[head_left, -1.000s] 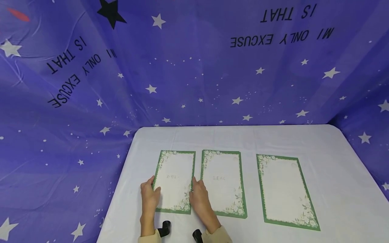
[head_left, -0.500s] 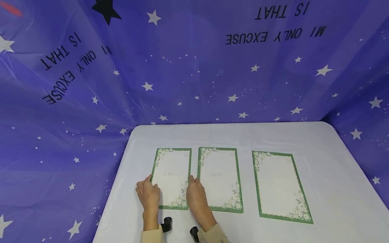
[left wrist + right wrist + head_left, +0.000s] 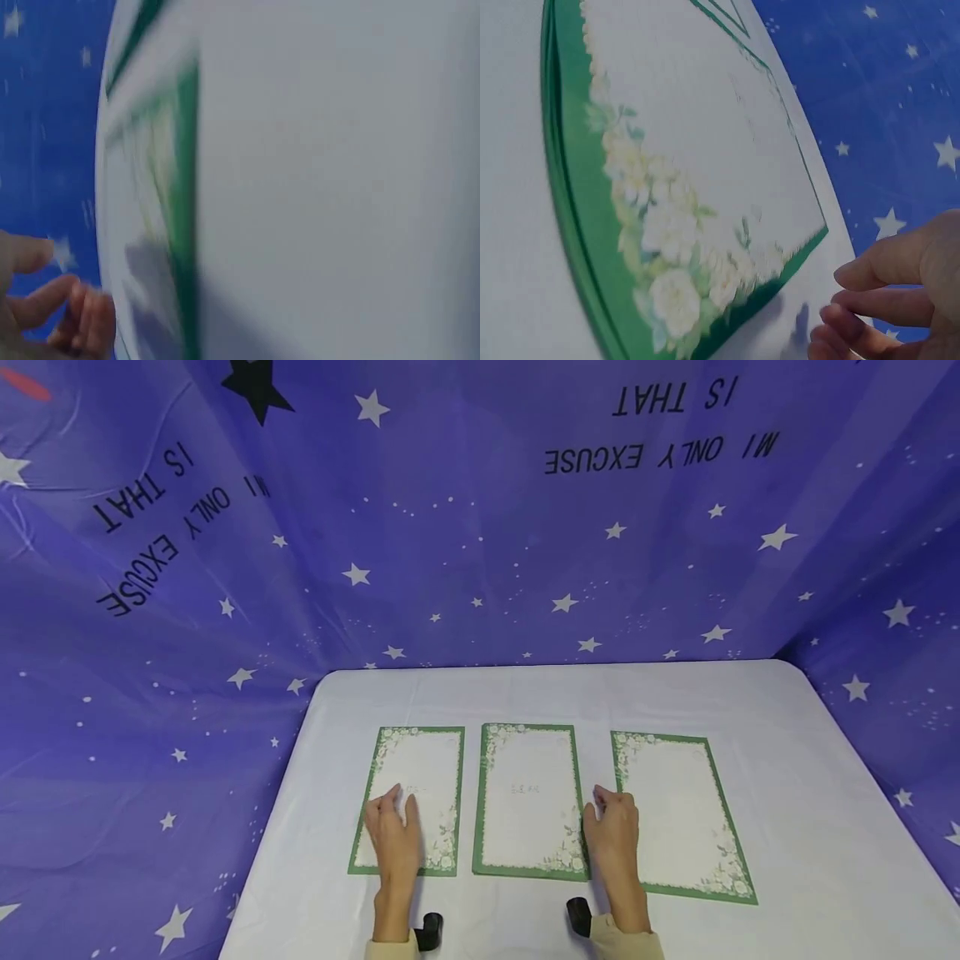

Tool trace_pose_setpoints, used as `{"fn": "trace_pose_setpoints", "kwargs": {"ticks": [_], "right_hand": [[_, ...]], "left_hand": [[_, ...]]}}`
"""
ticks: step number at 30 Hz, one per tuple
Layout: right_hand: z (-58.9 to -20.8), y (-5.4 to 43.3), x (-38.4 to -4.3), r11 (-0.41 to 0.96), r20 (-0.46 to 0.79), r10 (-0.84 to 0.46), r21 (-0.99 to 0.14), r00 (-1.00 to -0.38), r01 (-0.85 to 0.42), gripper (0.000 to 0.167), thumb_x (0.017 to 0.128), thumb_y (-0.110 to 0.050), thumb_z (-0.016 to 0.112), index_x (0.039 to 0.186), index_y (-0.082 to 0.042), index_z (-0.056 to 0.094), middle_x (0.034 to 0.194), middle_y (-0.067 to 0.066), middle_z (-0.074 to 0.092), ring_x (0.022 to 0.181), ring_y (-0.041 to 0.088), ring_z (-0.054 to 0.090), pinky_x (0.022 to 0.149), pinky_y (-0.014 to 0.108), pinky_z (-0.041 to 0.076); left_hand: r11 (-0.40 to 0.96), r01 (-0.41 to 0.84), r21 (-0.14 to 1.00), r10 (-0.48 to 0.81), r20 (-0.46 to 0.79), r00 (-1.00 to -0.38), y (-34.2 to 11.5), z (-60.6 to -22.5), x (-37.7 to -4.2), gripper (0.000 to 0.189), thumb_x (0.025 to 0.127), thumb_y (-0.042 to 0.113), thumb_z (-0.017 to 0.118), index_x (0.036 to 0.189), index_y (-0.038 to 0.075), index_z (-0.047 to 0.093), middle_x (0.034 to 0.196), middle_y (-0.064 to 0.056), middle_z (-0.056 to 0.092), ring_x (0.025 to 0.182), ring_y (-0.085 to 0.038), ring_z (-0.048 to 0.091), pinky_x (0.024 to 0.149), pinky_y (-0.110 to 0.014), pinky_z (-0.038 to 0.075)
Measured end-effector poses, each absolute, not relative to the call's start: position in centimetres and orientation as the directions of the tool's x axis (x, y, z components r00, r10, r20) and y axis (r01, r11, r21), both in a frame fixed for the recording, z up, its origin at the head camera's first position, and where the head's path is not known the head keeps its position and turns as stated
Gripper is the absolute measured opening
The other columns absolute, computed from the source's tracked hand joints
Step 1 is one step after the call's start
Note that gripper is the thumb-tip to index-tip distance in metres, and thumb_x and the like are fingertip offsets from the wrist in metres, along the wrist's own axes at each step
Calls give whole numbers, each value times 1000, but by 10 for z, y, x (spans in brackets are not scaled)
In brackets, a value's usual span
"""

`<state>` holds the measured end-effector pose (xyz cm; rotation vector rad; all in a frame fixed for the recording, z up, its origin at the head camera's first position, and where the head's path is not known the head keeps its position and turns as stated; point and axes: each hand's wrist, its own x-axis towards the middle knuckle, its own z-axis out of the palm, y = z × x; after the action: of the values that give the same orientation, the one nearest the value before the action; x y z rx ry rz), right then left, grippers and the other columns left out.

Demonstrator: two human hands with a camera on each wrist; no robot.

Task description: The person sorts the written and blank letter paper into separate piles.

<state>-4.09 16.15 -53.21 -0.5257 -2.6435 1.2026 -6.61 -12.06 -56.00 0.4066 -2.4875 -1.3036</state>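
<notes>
Three white paper sheets with green floral borders lie on the table. Over the left sheet (image 3: pixel 427 760) hovers my left hand (image 3: pixel 393 839), its fingers loosely bent with nothing held; it covers part of the sheet's handwriting. The middle sheet (image 3: pixel 528 827) also bears faint handwriting, and layered edges in the right wrist view show it is a stack. My right hand (image 3: pixel 615 839) is beside that stack's right edge, partly in front of the right sheet (image 3: pixel 682 810). In the right wrist view its fingers (image 3: pixel 885 259) hang relaxed, apart from the paper.
A white cloth covers the table (image 3: pixel 555 693). Purple-blue star-printed fabric (image 3: pixel 465 535) hangs behind it and at both sides. Black fittings stick out at the left cuff (image 3: pixel 429 931) and right cuff (image 3: pixel 579 917).
Both hands were at the left sheet's side edges. The left hand has moved right, over that sheet; the right hand has crossed to the middle stack's right side. The camera view shifted slightly.
</notes>
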Motion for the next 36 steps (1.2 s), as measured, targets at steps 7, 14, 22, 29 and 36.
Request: {"fn": "trace_pose_setpoints", "kwargs": {"ticks": [7, 14, 22, 29, 36], "right_hand": [[-536, 164, -38, 569, 19, 393, -790, -919, 227, 32, 89, 7, 63, 117, 22, 67, 101, 28, 62, 89, 36, 61, 74, 41, 50], [-540, 160, -37, 548, -53, 359, -796, -932, 257, 37, 87, 6, 62, 119, 24, 64, 98, 26, 67, 86, 32, 61, 72, 38, 49], [-538, 156, -41, 574, -16, 328, -790, -945, 213, 39, 86, 7, 61, 122, 22, 64, 100, 30, 63, 86, 34, 59, 69, 40, 46], [-539, 150, -43, 581, -1, 356, -783, -934, 223, 40, 89, 7, 61, 126, 23, 61, 110, 35, 54, 102, 48, 56, 87, 57, 48], [-541, 149, -39, 561, 78, 363, -814, -928, 151, 34, 92, 11, 60, 124, 18, 66, 112, 31, 60, 101, 44, 60, 84, 49, 53]], "left_hand": [[486, -135, 864, -150, -69, -986, -64, -542, -65, 45, 107, 15, 58, 137, -19, 54, 121, -23, 53, 110, -34, 53, 96, -50, 48], [509, -148, 848, -81, -124, -989, -46, -537, -60, 49, 103, 11, 61, 136, -24, 51, 115, -21, 56, 101, -31, 58, 87, -49, 52], [560, -132, 818, -70, -112, -991, -39, -535, -64, 45, 98, 6, 64, 131, -24, 57, 109, -24, 54, 104, -39, 54, 94, -56, 47], [661, -57, 748, -47, -35, -998, -30, -532, -64, 46, 96, 2, 68, 131, -26, 55, 114, -28, 53, 105, -38, 50, 93, -53, 46], [628, 22, 778, -9, 36, -999, -27, -532, -61, 40, 94, -10, 65, 132, -19, 61, 110, -23, 60, 100, -32, 56, 84, -42, 51]]}}
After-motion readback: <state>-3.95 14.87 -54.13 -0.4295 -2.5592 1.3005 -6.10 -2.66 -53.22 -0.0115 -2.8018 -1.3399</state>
